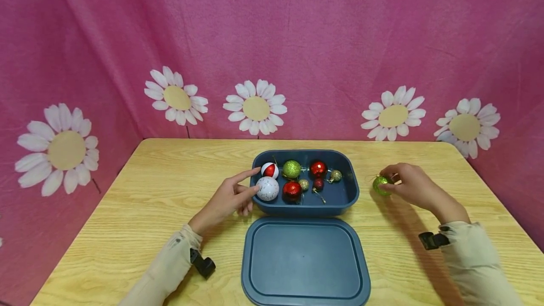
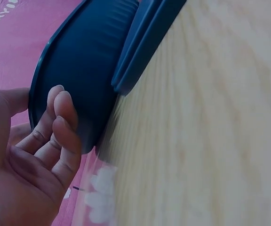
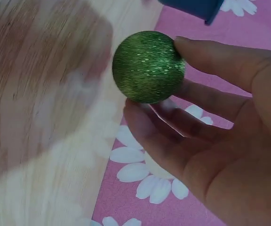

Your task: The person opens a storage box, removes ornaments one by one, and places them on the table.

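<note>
A dark blue storage box (image 1: 306,210) holds several Christmas baubles. Against its left rim, my left hand (image 1: 233,196) rests with thumb and index finger stretched over the edge, beside a white speckled bauble (image 1: 267,189) and a red-and-white one (image 1: 269,170). In the left wrist view, the other fingers (image 2: 66,141) bend loosely outside the box wall (image 2: 86,56). To the right of the box, my right hand (image 1: 410,185) pinches a glittery green bauble (image 3: 148,67) between thumb and fingertips, low over the table. A thin gold loop shows on it.
A flat dark blue lid (image 1: 303,261) lies in front of the box. Inside the box are another green bauble (image 1: 291,169), red baubles (image 1: 318,169) and small gold ones (image 1: 335,175). Pink flowered cloth (image 1: 297,51) hangs behind the wooden table (image 1: 170,192).
</note>
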The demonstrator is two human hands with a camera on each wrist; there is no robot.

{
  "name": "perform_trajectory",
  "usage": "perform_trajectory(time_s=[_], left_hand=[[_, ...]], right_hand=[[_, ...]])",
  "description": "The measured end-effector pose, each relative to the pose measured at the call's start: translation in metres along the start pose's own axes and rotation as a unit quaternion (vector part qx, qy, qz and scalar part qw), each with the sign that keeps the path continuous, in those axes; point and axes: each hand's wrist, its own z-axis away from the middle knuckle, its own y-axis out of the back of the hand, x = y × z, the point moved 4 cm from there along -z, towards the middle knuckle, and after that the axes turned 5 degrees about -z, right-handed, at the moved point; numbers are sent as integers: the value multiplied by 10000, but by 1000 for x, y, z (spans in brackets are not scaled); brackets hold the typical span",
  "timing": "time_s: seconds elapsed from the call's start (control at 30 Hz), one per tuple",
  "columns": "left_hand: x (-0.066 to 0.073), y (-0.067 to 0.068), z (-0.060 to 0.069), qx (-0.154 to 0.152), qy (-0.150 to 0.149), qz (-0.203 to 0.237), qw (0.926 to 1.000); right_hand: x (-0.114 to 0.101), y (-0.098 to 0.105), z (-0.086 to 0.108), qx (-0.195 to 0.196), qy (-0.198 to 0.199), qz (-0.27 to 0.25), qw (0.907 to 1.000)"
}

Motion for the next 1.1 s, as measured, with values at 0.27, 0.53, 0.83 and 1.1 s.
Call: perform_trajectory(time_s=[0.27,0.53,0.83,1.1], left_hand=[[-1,2,0,-3,-148,-102,9998],[0,-6,0,-1,75,102,9999],[4,-5,2,475,182,-226,9984],[6,-7,0,357,266,-69,9990]], right_hand=[[4,-3,1,-272,128,73,9995],[2,-2,5,-353,-7,-1,9994],[-15,8,8,-64,157,362,9992],[-70,19,15,857,797,52,9931]])
